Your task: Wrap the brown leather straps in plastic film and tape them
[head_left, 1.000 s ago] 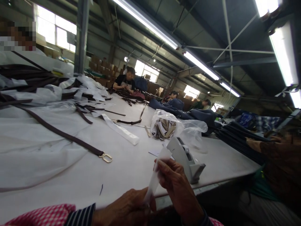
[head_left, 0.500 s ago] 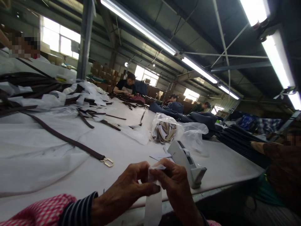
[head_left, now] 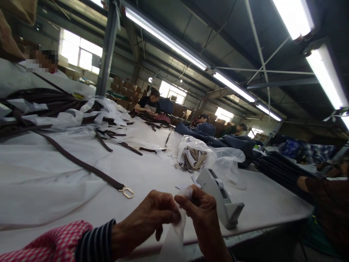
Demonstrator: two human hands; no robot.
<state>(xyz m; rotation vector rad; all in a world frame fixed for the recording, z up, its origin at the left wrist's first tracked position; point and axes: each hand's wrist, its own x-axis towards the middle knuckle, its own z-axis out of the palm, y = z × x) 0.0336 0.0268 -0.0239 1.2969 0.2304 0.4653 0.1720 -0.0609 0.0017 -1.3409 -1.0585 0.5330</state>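
Both my hands meet over the table's front edge, pinching a strip of thin white paper (head_left: 176, 236) that hangs down between them. My left hand (head_left: 152, 214) grips the strip's upper part with thumb and forefinger. Just beside it, my right hand (head_left: 203, 211) pinches the top end, which is bunched and partly hidden by the fingers. A grey tape dispenser (head_left: 220, 198) stands right behind my right hand. To the left of my hands lies a dark brown strap (head_left: 81, 162) with a gold-coloured metal clasp (head_left: 127, 192) at its end.
A clear plastic bag (head_left: 192, 153) of folded pieces sits beyond the dispenser. Brown straps and white wrapping (head_left: 109, 112) pile up at the left. Dark blue fabric pieces (head_left: 231, 145) lie at the back right. A co-worker (head_left: 148, 103) sits across the white table (head_left: 152, 174); others are further off.
My left fingers have shifted on the paper strip, which now hangs slanted and more crumpled at the top. My right hand keeps its pinch. The whole view has tilted slightly.
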